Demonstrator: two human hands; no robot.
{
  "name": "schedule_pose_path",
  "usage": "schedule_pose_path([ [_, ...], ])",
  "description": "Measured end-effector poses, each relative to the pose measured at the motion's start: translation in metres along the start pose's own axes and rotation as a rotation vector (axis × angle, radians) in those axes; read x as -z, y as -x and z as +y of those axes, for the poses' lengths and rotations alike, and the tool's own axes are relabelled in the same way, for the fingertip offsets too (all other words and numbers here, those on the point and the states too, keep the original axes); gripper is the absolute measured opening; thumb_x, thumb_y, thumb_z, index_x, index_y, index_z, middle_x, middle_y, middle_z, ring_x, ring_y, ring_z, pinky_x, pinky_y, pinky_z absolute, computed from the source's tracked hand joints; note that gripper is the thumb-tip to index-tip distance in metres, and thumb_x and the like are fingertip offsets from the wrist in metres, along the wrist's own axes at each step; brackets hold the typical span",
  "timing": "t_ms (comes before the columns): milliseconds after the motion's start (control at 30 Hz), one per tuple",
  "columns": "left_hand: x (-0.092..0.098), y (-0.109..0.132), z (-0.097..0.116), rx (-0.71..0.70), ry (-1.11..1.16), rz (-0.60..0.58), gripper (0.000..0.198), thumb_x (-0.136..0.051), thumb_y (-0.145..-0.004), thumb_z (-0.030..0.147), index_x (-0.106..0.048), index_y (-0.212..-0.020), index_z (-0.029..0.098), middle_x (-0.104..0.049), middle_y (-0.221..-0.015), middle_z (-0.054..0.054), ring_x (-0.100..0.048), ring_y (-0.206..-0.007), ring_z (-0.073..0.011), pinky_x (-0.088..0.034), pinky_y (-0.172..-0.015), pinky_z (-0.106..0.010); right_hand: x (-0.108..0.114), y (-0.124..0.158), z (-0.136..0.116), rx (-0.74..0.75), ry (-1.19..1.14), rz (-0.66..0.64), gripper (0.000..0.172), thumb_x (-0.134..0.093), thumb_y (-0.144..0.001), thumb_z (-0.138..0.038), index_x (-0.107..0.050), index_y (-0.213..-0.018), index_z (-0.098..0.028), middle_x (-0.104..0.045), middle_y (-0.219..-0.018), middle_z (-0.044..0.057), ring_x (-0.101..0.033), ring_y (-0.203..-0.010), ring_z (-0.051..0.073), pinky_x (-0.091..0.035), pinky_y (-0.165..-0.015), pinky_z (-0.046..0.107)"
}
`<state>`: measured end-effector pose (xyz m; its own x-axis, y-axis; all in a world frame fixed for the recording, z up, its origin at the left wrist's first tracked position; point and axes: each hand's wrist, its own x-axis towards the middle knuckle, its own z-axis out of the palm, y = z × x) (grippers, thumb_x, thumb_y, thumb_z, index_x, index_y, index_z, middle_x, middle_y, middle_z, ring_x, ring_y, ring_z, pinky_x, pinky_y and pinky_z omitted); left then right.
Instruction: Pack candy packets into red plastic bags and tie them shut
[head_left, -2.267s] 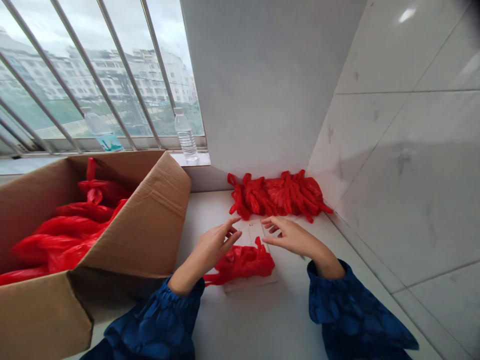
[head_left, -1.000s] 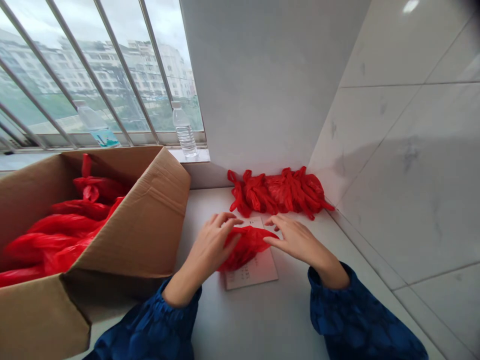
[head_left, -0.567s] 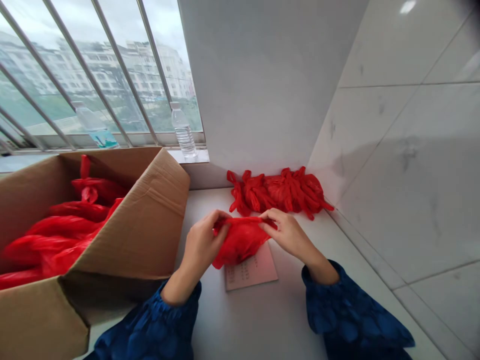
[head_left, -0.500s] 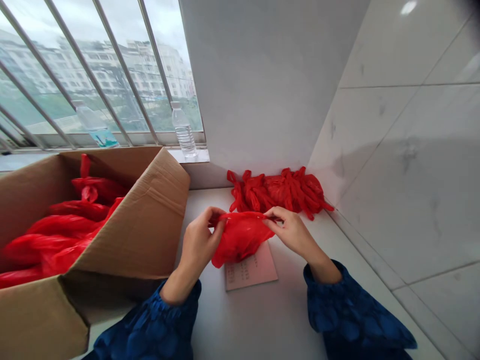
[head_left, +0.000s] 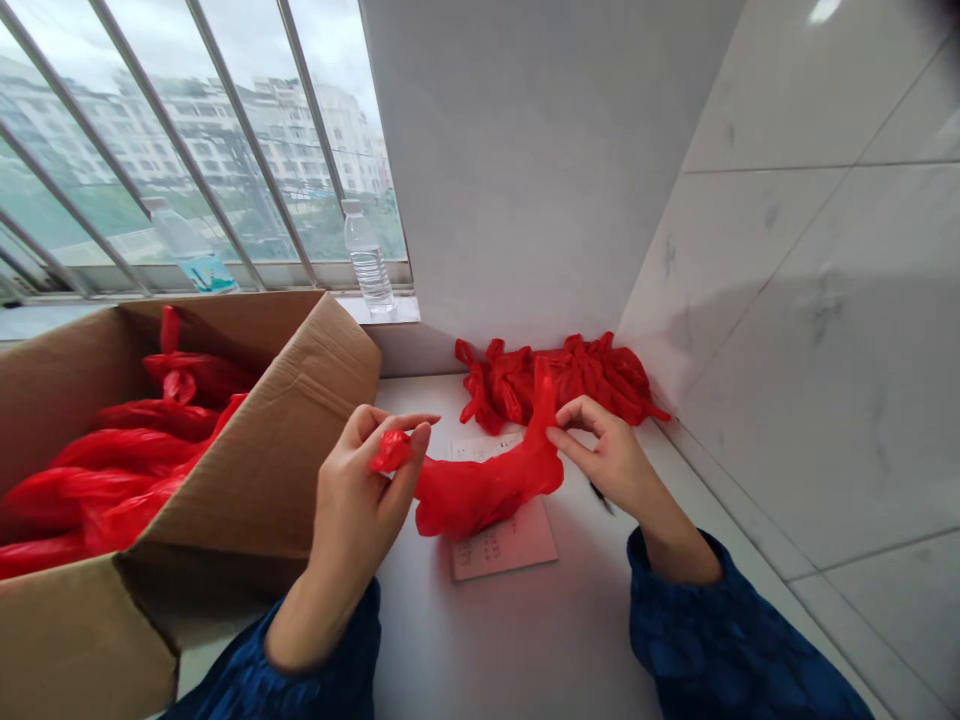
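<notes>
A thin red plastic bag (head_left: 480, 492) is stretched between my two hands above the white tabletop. My left hand (head_left: 369, 478) is closed on one end of it, and a crumpled tip of the bag pokes out between thumb and fingers. My right hand (head_left: 600, 455) pinches the base of the other handle, which stands up past the fingertips. Below the bag lies a pale sheet or booklet (head_left: 517, 550) with handwriting on it, partly covered. A small dark object (head_left: 602, 500) rests by my right wrist, mostly hidden.
At the left stands an open cardboard box (head_left: 300, 410) holding red plastic bags (head_left: 127, 470). More red bags (head_left: 585, 380) lie in a row against the back wall. Two plastic bottles, one clear (head_left: 367, 260) and one with a blue label (head_left: 199, 255), stand by the barred window.
My hands have moved apart, the left one to the left and nearer. The bag is now pulled wider, with one handle upright at my right hand. More of the paper shows behind it.
</notes>
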<state>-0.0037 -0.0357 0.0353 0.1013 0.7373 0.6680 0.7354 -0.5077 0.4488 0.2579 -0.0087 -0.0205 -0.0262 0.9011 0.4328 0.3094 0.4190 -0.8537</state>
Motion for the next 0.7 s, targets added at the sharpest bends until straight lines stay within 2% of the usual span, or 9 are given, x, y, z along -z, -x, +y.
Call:
schedule_pose_path([
  [67,0.011,0.002,0.006,0.016,-0.022,-0.042,0.022,-0.057,-0.096,0.034,-0.072,-0.109,0.024,-0.062,-0.087,0.000,-0.059,-0.072,-0.0135,-0.045,-0.068,-0.027,0.003,0.002,-0.005,0.025,-0.018,0.029,0.010,-0.065,-0.089,-0.026,-0.056,-0.093,-0.023,-0.066,-0.094,0.002,-0.065,-0.091,0.019,-0.051,-0.086,0.036],
  [133,0.018,0.005,0.010,0.035,-0.005,-0.084,0.025,-0.059,-0.095,0.034,-0.070,-0.115,0.025,-0.067,-0.086,0.001,-0.062,-0.070,-0.0128,-0.048,-0.069,-0.026,0.001,0.009,-0.016,0.081,-0.011,0.114,0.015,-0.066,-0.089,-0.026,-0.055,-0.099,-0.023,-0.066,-0.099,0.003,-0.066,-0.092,0.020,-0.052,-0.087,0.038],
  [233,0.023,0.010,0.014,0.076,0.072,-0.157,0.031,-0.059,-0.096,0.035,-0.065,-0.124,0.027,-0.070,-0.081,0.003,-0.064,-0.066,-0.0111,-0.050,-0.067,-0.023,-0.008,0.027,-0.042,0.304,0.055,0.341,0.023,-0.068,-0.088,-0.019,-0.056,-0.107,-0.024,-0.064,-0.102,0.004,-0.064,-0.094,0.020,-0.052,-0.088,0.039],
  [267,0.024,0.011,0.016,0.085,0.101,-0.176,0.032,-0.059,-0.096,0.034,-0.063,-0.126,0.027,-0.070,-0.080,0.004,-0.065,-0.065,-0.0106,-0.051,-0.065,-0.022,-0.012,0.035,-0.051,0.415,0.064,0.364,0.024,-0.067,-0.088,-0.016,-0.057,-0.108,-0.025,-0.064,-0.101,0.004,-0.064,-0.094,0.021,-0.052,-0.087,0.039],
  [300,0.025,0.013,0.017,0.088,0.126,-0.191,0.032,-0.059,-0.096,0.034,-0.062,-0.127,0.028,-0.071,-0.081,0.004,-0.066,-0.064,-0.0102,-0.051,-0.064,-0.021,-0.015,0.041,-0.058,0.512,0.058,0.323,0.026,-0.066,-0.088,-0.013,-0.057,-0.110,-0.025,-0.065,-0.099,0.003,-0.064,-0.093,0.020,-0.053,-0.085,0.037],
  [367,0.027,0.014,0.021,0.072,0.164,-0.219,0.033,-0.061,-0.095,0.031,-0.061,-0.128,0.028,-0.072,-0.081,0.004,-0.065,-0.062,-0.0096,-0.051,-0.060,-0.019,-0.024,0.050,-0.068,0.601,0.058,0.131,0.027,-0.061,-0.091,-0.011,-0.057,-0.113,-0.025,-0.067,-0.098,0.003,-0.064,-0.091,0.019,-0.054,-0.081,0.034],
  [467,0.032,0.013,0.025,-0.043,0.199,-0.319,0.036,-0.056,-0.096,0.022,-0.059,-0.131,0.029,-0.072,-0.088,0.002,-0.067,-0.070,-0.0112,-0.053,-0.063,-0.020,-0.038,0.049,-0.064,0.468,0.151,-0.131,0.015,-0.050,-0.099,-0.014,-0.059,-0.110,-0.021,-0.069,-0.098,0.005,-0.065,-0.090,0.018,-0.052,-0.080,0.032],
  [567,0.038,0.011,0.028,-0.235,0.149,-0.401,0.039,-0.047,-0.096,0.013,-0.061,-0.128,0.029,-0.070,-0.094,-0.001,-0.066,-0.083,-0.0138,-0.054,-0.073,-0.023,-0.048,0.039,-0.051,0.334,0.223,-0.291,0.016,-0.047,-0.101,-0.018,-0.062,-0.095,-0.019,-0.068,-0.088,0.003,-0.064,-0.081,0.017,-0.048,-0.074,0.029],
  [700,0.042,0.008,0.026,-0.328,0.070,-0.359,0.040,-0.044,-0.093,0.007,-0.066,-0.119,0.028,-0.069,-0.088,-0.002,-0.062,-0.089,-0.0174,-0.052,-0.080,-0.028,-0.046,0.035,-0.044,0.240,0.231,-0.436,0.016,-0.052,-0.099,-0.020,-0.064,-0.089,-0.021,-0.070,-0.085,-0.001,-0.065,-0.078,0.015,-0.047,-0.073,0.026],
])
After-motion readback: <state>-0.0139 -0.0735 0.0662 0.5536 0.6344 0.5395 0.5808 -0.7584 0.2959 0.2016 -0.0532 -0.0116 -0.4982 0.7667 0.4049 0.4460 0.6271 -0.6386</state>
